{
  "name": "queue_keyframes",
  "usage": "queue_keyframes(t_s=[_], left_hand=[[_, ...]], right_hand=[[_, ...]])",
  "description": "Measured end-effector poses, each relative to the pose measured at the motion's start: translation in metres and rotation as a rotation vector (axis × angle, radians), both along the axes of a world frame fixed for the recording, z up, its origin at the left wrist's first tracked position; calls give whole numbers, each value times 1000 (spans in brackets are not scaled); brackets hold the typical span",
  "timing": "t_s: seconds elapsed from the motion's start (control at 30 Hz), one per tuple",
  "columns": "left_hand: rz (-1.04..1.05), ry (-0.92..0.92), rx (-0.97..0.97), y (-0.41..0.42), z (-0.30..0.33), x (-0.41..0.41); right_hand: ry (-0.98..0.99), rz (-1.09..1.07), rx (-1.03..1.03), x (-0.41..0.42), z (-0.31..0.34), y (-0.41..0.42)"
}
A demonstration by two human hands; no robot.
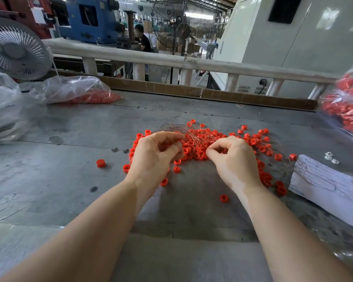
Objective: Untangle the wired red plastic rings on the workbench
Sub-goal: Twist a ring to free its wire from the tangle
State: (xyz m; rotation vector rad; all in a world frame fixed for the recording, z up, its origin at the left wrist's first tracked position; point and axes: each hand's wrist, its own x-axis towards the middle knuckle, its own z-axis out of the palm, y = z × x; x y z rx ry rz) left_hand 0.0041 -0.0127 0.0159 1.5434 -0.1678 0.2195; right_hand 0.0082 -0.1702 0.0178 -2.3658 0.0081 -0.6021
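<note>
A heap of small red plastic rings (202,143) lies in the middle of the grey workbench (69,180), threaded on a tangle of thin copper-coloured wires (183,130). My left hand (153,155) is at the heap's left side, its fingers curled, thumb and fingertips pinching the wires. My right hand (232,157) is at the heap's near right, fingers curled, thumb and forefinger pinching at rings or wire. Single rings lie apart, one at the left (100,163) and one near my right forearm (224,198).
A clear bag of red parts (86,92) lies at the back left, with another bag (348,108) at the right edge. White paper (326,184) sits at the right. A grey fan (14,49), a crumpled plastic bag (2,110) and a back rail (171,60) border the bench.
</note>
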Motion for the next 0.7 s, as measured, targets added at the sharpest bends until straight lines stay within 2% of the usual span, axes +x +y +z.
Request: queue_keyframes(t_s=[0.13, 0.27, 0.53, 0.7], left_hand=[[-22, 19, -34, 0, 1, 0], [-130, 109, -78, 0, 2, -1], [-313, 130, -232, -2, 5, -4], [-317, 137, -271, 0, 4, -3]], right_hand=[[-79, 38, 66, 1, 1, -1], [-174, 110, 66, -1, 3, 1], [-322, 282, -100, -7, 5, 7], [-339, 324, -173, -6, 5, 7]])
